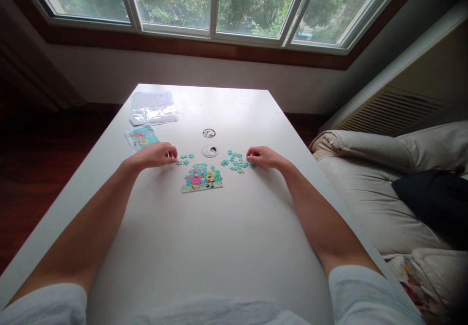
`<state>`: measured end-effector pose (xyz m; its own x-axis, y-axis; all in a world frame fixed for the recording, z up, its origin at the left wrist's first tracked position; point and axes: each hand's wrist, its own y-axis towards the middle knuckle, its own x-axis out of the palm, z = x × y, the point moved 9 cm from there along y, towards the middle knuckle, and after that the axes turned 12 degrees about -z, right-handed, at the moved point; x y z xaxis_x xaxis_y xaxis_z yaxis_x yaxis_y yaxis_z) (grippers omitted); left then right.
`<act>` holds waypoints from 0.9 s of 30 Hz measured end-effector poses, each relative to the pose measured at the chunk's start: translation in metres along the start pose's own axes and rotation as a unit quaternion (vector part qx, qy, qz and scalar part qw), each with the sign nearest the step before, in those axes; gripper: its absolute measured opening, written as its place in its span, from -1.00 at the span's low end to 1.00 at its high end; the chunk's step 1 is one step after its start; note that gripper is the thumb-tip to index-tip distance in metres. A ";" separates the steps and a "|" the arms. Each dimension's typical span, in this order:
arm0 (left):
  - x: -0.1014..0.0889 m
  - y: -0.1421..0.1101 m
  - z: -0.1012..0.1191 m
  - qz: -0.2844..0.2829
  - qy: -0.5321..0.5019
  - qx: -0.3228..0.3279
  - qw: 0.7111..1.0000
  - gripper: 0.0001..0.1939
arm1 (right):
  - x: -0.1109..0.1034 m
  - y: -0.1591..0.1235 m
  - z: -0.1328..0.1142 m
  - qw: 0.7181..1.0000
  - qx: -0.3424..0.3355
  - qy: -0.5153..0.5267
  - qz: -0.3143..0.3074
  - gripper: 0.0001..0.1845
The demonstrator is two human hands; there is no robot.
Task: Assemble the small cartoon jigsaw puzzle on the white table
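Note:
A partly joined cartoon jigsaw puzzle (202,178) lies flat on the white table, its lower edge straight and its upper outline uneven. My left hand (158,155) rests on the tabletop to its upper left, fingers curled together beside a few loose puzzle pieces (186,162). On the other side, my right hand (266,157) has its fingertips pinched together at the edge of a scattered group of teal puzzle pieces (234,161). Whatever either set of fingertips holds, if anything, is hidden or too small to make out.
Beyond the puzzle, a round hole (209,133) is cut in the table (219,247), with a round cover (209,151) nearer me. A picture sheet (142,137) and a clear plastic packet (153,107) lie at the far left. A sofa (343,183) stands along the right.

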<state>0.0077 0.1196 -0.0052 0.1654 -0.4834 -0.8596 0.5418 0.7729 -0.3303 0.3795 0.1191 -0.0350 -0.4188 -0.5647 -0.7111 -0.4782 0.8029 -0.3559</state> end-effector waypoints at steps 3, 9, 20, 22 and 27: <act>0.000 -0.007 0.012 -0.001 0.037 -0.016 0.999 -0.69 | 0.000 0.000 -0.001 1.000 0.001 -0.003 0.004 -0.75; 0.007 -0.003 0.015 0.019 0.067 -0.023 0.997 -0.80 | -0.001 0.001 0.000 1.000 0.001 -0.005 0.006 -0.74; 0.008 -0.007 0.021 0.007 0.114 -0.042 0.993 -0.77 | -0.001 0.000 -0.001 1.000 0.005 -0.002 0.015 -0.73; 0.009 -0.008 0.024 0.008 0.131 -0.046 0.990 -0.80 | -0.002 0.000 -0.001 1.000 0.007 -0.001 0.016 -0.72; 0.007 -0.010 0.027 0.009 0.147 -0.059 0.987 -0.77 | -0.001 0.000 -0.001 1.000 0.009 -0.004 0.018 -0.73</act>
<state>0.0261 0.0972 0.0024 -0.0810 -0.3432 -0.9358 0.4375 0.8313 -0.3428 0.3796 0.1196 -0.0334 -0.4294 -0.5341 -0.7283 -0.4483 0.8261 -0.3415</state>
